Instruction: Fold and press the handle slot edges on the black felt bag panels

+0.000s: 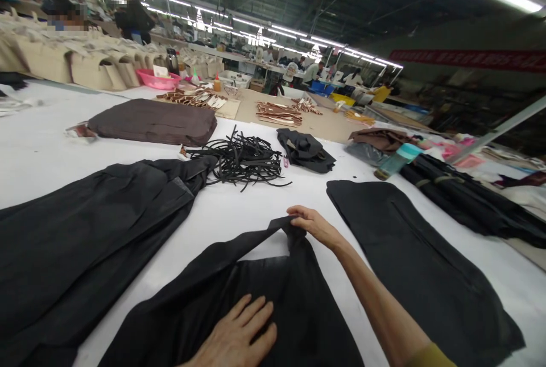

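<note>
In front of me a black fabric piece (196, 281) lies spread on the white table (256, 213). My left hand (243, 333) rests flat on its near part, fingers apart. At its far corner my right hand (313, 225) pinches the raised edge between thumb and fingers, and white tabletop shows through the gap beneath. A layered pile of black fabric (98, 213) lies to the left. To the right is a flat stack of black fabric (418, 253). Beyond my hands sits a tangled heap of black strips (245, 159).
Farther back are a folded brown fabric stack (153, 122), a crumpled black fabric bundle (305, 148), small pink snips (285, 161) and a teal-lidded bottle (396, 161). A pink basin (157, 79) and brown strips (279, 112) lie beyond. Several people work in the background.
</note>
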